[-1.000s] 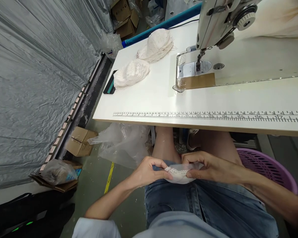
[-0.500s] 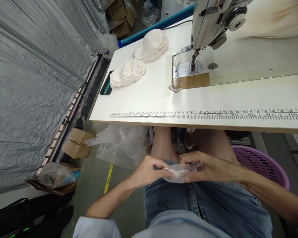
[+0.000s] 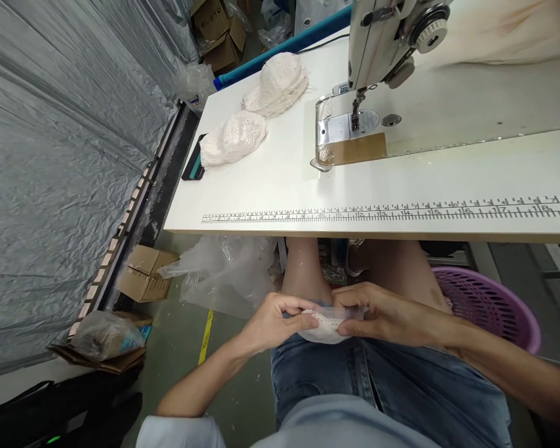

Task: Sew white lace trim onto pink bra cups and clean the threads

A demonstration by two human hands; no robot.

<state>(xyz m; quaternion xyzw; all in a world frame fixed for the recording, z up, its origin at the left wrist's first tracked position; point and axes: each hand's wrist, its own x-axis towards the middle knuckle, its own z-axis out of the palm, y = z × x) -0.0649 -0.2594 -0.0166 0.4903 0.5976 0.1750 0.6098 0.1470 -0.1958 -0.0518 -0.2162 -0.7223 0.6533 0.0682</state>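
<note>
1. White lace-trimmed fabric piece [image 3: 325, 325] sits in the person's lap, over the denim shorts [image 3: 382, 386], below the table edge.
2. Left hand [image 3: 273, 322]: thumb and fingers pinched shut on the piece's left end, at the lace edge.
3. Right hand [image 3: 382, 314]: fingers closed over the piece's right end, thumb underneath. Both hands nearly touching across the piece.
4. White sewing table [image 3: 280, 186] well above the hands, printed ruler strip [image 3: 387, 213] along its near edge.
5. Sewing machine [image 3: 387, 37] at top, needle over the metal plate [image 3: 338, 127]; brown tape patch [image 3: 359, 148] just beside the plate.
6. Two stacks of lace pieces on the table's left end: near stack [image 3: 233, 138], far stack [image 3: 277, 84]. Dark phone [image 3: 192, 168] partly under the near stack.
7. Purple plastic basket [image 3: 490, 305] beside the right forearm.
8. Floor left: clear plastic bag [image 3: 224, 274], cardboard box [image 3: 142, 280], grey plastic sheeting [image 3: 60, 155].
</note>
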